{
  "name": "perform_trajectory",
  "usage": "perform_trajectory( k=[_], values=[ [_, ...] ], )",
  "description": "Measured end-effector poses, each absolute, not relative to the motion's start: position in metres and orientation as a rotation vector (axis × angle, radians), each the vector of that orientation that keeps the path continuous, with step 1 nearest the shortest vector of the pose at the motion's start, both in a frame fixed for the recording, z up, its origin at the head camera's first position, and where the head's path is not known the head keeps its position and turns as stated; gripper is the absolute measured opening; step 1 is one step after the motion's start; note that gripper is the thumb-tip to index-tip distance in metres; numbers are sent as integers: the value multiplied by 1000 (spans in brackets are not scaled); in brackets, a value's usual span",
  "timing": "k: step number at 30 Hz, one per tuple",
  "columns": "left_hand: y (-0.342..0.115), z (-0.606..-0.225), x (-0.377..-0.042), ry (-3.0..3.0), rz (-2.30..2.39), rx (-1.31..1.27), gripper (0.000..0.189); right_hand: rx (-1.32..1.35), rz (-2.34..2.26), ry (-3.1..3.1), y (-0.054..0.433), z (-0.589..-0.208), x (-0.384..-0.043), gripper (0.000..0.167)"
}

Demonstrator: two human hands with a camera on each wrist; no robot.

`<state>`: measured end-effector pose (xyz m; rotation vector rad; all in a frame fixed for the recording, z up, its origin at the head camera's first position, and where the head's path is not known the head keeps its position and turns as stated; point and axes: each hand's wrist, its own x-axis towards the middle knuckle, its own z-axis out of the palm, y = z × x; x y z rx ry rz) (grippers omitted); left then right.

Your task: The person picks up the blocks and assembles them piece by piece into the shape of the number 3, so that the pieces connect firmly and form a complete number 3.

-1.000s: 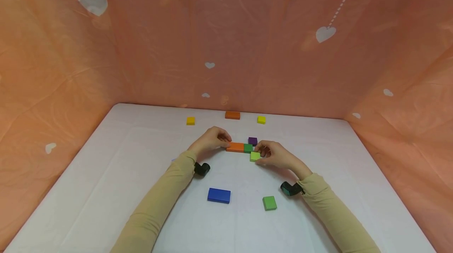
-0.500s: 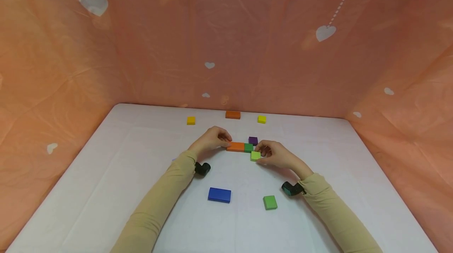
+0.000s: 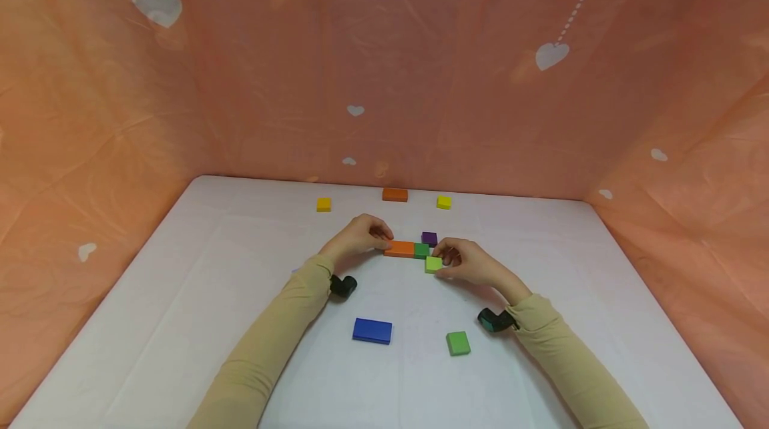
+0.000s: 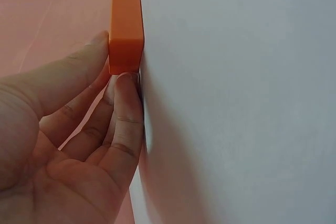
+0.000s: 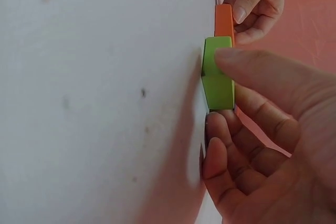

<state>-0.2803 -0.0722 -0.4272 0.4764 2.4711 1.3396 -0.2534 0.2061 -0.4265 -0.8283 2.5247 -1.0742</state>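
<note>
An orange rectangular block [image 3: 399, 249] lies end to end with a dark green square block [image 3: 422, 251] at mid-table. My left hand [image 3: 362, 239] holds the orange block's left end, thumb on its upper edge and a fingertip against its end face, as the left wrist view shows. A light green block [image 3: 433, 265] sits at the near side of the dark green one, its corner close to it. My right hand [image 3: 470, 261] holds this light green block, the thumb on its near face and other fingers curled by its right end. Just behind the row lies a purple block [image 3: 429, 239].
Nearer the front lie a blue rectangular block [image 3: 372, 331] and a green square block [image 3: 458, 343]. Along the back edge are an amber block [image 3: 324, 205], a darker orange block [image 3: 394, 195] and a yellow block [image 3: 444, 202]. Orange cloth walls [image 3: 384, 82] surround the white table [image 3: 180, 322].
</note>
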Motion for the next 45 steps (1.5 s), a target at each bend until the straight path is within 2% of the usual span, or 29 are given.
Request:
perform_trajectory(
  k=[16, 28, 40, 45],
  values=[
    [-75, -432, -280, 2473, 1327, 450, 13, -859, -1111, 2496, 203, -419, -248, 31],
    [-74, -427, -280, 2412, 1363, 378, 14, -897, -1148, 2515, 220, -417, -249, 34],
    [-72, -428, -281, 2413, 1355, 423, 14, -918, -1215, 2514, 236, -406, -236, 47],
    [-72, -428, -281, 2416, 1361, 421, 14, -909, -1265, 2477, 240, -405, -230, 47]
  ],
)
